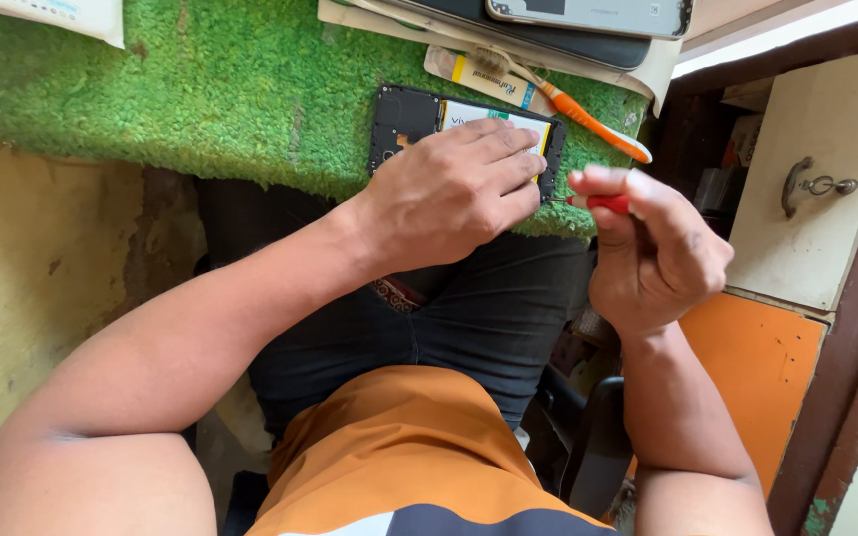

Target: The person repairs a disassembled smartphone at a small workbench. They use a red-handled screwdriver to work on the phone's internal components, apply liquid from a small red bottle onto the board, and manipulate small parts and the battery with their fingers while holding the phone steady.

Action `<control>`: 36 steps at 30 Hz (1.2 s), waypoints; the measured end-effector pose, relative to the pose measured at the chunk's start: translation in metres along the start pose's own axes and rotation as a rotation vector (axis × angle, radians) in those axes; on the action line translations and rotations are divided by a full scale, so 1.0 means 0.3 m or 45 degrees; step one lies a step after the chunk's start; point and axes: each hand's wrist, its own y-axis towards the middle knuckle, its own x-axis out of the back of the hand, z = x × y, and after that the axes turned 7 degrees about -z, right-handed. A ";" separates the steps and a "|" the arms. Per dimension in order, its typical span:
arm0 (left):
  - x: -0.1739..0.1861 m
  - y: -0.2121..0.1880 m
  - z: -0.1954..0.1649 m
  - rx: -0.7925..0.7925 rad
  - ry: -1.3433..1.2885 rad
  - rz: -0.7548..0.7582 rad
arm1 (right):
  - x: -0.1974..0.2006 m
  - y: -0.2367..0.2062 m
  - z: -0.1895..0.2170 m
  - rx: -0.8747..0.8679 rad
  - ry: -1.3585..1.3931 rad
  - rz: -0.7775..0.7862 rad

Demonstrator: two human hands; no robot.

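Opened phone [419, 117], back cover off, flat on green mat [201, 89] near mat's 6 o'clock edge; long axis 9-to-3. Left hand [454, 189] pressed flat over phone, fingers spread, pointing 2 o'clock. Right hand [652, 248] at 3 o'clock, fingers pinching red screwdriver [598, 202], tip aimed 9 o'clock at phone's right end. Orange toothbrush [573, 107] at 1 o'clock. Bare mat toward 10 o'clock.

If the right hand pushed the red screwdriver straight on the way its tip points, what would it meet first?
The right hand holds the red screwdriver pointing left, toward the opened phone on the green mat. It would likely meet the phone's right edge first, just beside the left hand's fingers; depth is uncertain.
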 end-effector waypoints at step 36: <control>0.000 0.004 -0.002 -0.002 -0.001 -0.022 | 0.011 -0.014 -0.014 0.136 -0.175 -0.047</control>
